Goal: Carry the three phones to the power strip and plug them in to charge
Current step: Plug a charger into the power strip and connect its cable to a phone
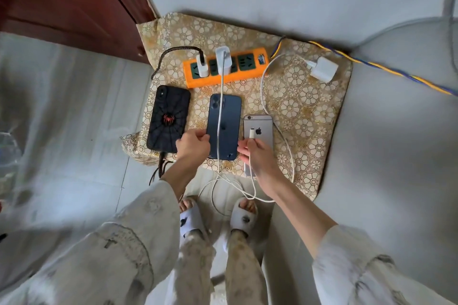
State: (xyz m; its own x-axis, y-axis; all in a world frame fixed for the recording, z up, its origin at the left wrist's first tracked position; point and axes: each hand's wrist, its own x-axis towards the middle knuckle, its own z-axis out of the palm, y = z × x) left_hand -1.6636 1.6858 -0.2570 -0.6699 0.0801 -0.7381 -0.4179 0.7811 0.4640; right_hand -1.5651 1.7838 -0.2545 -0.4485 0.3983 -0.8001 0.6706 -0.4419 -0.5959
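Three phones lie face down on a floral-covered stand (304, 106): a black spider-case phone (168, 116) at left, a dark blue phone (224, 124) in the middle, a silver phone (259, 129) at right. Behind them is an orange power strip (247, 73) with two white chargers (224, 59) plugged in. A third white charger (323, 69) lies unplugged at right. My left hand (192, 146) pinches the blue phone's left edge. My right hand (257, 153) holds a white cable connector (252, 132) over the silver phone.
A dark red wooden cabinet (62, 2) stands at upper left. A yellow-blue braided cord (371, 63) runs right from the strip. A black braided cable (173, 53) loops at left. White cables dangle near my slippered feet (244, 218). Grey walls surround the stand.
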